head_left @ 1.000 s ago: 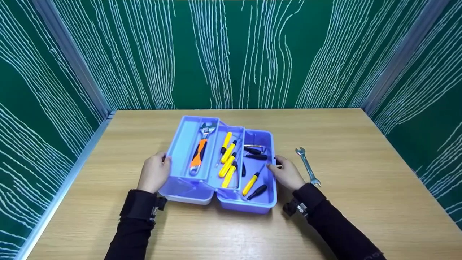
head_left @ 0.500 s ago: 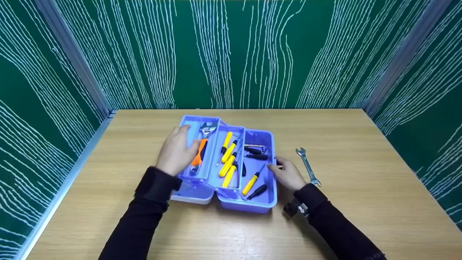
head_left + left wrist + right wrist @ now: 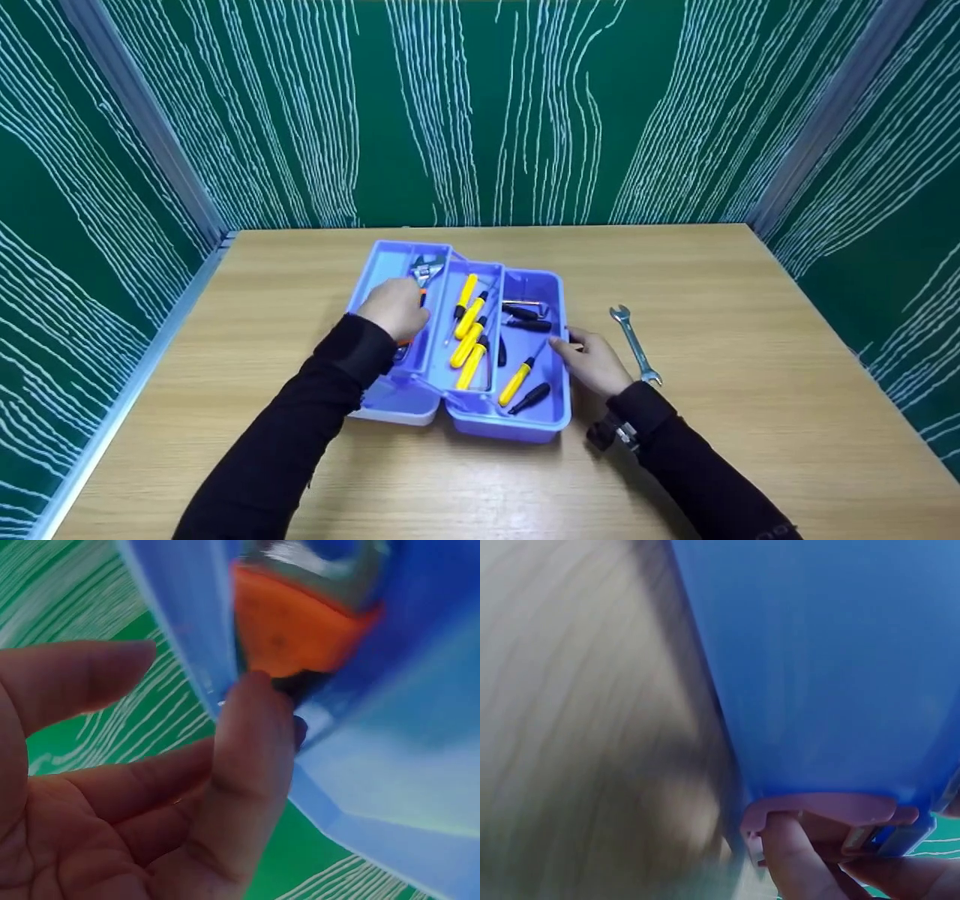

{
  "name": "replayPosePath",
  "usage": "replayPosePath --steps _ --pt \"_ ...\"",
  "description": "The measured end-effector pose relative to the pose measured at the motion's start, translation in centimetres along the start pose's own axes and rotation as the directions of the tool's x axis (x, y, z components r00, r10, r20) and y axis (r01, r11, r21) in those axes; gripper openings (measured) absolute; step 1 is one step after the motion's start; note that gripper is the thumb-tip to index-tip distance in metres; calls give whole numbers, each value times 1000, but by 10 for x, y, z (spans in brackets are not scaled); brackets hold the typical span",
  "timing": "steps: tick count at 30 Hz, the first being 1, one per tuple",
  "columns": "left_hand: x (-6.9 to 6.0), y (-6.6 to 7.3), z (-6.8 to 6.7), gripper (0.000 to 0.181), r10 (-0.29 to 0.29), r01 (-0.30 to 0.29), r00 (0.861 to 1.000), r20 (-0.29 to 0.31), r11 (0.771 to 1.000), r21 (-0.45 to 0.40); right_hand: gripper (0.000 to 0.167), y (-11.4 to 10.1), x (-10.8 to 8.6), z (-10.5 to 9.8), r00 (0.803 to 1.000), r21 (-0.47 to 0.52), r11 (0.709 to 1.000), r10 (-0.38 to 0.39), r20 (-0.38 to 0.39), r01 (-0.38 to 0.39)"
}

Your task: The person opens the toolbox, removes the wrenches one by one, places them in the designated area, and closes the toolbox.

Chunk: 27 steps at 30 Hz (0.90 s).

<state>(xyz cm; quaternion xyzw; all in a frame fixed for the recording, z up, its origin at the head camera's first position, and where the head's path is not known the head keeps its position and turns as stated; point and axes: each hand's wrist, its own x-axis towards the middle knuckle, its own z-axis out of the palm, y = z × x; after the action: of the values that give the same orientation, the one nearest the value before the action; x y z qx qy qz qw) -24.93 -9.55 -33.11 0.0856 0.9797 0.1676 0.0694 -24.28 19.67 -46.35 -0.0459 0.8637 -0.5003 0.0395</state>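
We see left hand (image 3: 394,308) at adjustable wrench (image 3: 296,626), thumb spread from fingers; right hand (image 3: 598,364) pinches the blue toolbox (image 3: 506,430).

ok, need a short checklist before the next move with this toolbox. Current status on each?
1. Toolbox open, trays spread: ok.
2. Toolbox steadied: ok, the right hand holds its right wall, a finger at the pink latch.
3. Left hand at the orange-handled adjustable wrench: ok, over it in the left tray.
4. Left grip secure: cannot tell, the hand hides it in the head view, and the left wrist view shows only a finger overlapping the wrench.
5. Yellow-handled tools in the middle tray inside its walls: ok.
6. Open-ended wrench stowed: not ok, it lies on the table, right of the box.
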Motion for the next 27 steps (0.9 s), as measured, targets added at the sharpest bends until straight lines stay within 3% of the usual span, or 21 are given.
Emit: replayPosePath --steps 4,8,14,20,27 --pt "2 3 0 18 35 -36 999 16 994 105 49 1 -1 -1 1000 -8 1000 0 3 0" --pt "2 9 3 12 76 -73 997 -7 970 234 49 2 0 -1 1000 -4 1000 4 6 -4" --pt "5 21 11 21 18 -18 1000 2 933 359 48 1 -1 0 1000 -6 1000 6 6 -5" --pt "6 23 8 21 13 -22 1000 27 934 357 44 1 1 -1 999 -13 999 -32 -8 32" --pt "8 18 -1 7 -8 -16 997 77 952 305 44 2 1 0 998 -15 998 -58 5 58"
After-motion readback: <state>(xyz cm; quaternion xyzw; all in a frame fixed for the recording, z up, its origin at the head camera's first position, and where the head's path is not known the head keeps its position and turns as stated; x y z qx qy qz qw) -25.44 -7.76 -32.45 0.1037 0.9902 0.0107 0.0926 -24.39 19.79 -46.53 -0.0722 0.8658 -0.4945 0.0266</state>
